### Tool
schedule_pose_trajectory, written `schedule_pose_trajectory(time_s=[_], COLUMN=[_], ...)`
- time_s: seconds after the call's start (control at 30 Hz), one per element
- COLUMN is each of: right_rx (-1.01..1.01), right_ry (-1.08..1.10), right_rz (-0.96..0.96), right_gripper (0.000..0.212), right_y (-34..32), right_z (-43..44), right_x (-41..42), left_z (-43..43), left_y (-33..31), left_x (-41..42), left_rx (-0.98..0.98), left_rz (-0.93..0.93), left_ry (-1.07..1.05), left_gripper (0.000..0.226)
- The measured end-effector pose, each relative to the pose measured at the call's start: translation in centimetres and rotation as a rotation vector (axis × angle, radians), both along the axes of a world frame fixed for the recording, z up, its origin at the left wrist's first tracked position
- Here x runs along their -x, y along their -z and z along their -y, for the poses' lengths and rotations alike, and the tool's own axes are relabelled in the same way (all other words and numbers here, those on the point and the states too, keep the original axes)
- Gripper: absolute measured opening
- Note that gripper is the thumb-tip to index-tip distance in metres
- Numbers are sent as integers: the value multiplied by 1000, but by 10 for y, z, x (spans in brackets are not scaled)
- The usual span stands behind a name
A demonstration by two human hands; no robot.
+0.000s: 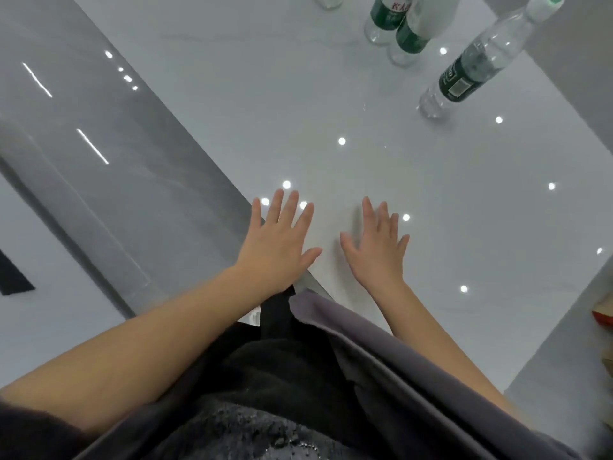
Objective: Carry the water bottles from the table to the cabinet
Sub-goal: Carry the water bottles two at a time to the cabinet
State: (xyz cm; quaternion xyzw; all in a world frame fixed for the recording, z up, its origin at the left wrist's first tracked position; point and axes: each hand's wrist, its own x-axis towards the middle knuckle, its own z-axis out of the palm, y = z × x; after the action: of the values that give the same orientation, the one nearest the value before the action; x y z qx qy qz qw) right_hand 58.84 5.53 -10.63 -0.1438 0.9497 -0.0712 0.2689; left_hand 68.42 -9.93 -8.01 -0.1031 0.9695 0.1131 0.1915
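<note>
Clear plastic water bottles with dark green labels stand on the glossy white table (431, 200). One bottle (477, 64) with a white and green cap stands at the far right. Two more bottles (388, 18) (414, 34) stand close together at the top edge, their tops cut off by the frame. The base of another bottle (330, 1) shows further left. My left hand (278, 240) and my right hand (378, 247) lie flat with fingers spread near the table's front left corner, both empty and well short of the bottles.
Grey glossy floor (109, 137) runs along the table's left edge. My dark trousers and grey shirt fill the bottom. A red and tan object (605, 318) peeks in at the right edge. No cabinet is in view.
</note>
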Motion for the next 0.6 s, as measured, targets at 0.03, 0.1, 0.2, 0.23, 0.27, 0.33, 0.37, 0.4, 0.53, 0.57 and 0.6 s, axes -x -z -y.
schedule_pose_trajectory(time_s=[0.03, 0.1, 0.2, 0.23, 0.27, 0.33, 0.37, 0.4, 0.53, 0.57, 0.6], right_rx=[9, 26, 22, 27, 32, 34, 32, 29, -14, -24, -30], right_ry=[15, 37, 53, 69, 92, 152, 189, 228, 386, 426, 464], right_rz=[0, -4, -27, -36, -43, -54, -56, -60, -84, -92, -93], right_gripper=[72, 72, 72, 72, 72, 72, 72, 73, 74, 74, 74], right_y=[0, -2, -9, -11, -14, -17, -19, -20, -26, -28, -29], right_z=[11, 33, 62, 71, 79, 93, 99, 106, 132, 138, 147], right_x=[10, 31, 60, 68, 76, 89, 94, 98, 111, 114, 116], left_z=[10, 29, 51, 59, 66, 82, 91, 100, 139, 150, 160], left_y=[1, 4, 9, 11, 13, 18, 20, 23, 26, 25, 24], left_x=[8, 25, 51, 59, 68, 85, 94, 104, 142, 152, 161], left_rx=[-1, 0, -53, -75, -94, -124, -139, -154, -210, -218, -224], left_rz=[1, 7, 9, -4, -15, -29, -33, -32, -4, -10, -18], left_ry=[7, 12, -23, -36, -37, -5, 17, 42, 176, 220, 260], left_gripper=[73, 73, 75, 76, 76, 75, 74, 73, 71, 71, 71])
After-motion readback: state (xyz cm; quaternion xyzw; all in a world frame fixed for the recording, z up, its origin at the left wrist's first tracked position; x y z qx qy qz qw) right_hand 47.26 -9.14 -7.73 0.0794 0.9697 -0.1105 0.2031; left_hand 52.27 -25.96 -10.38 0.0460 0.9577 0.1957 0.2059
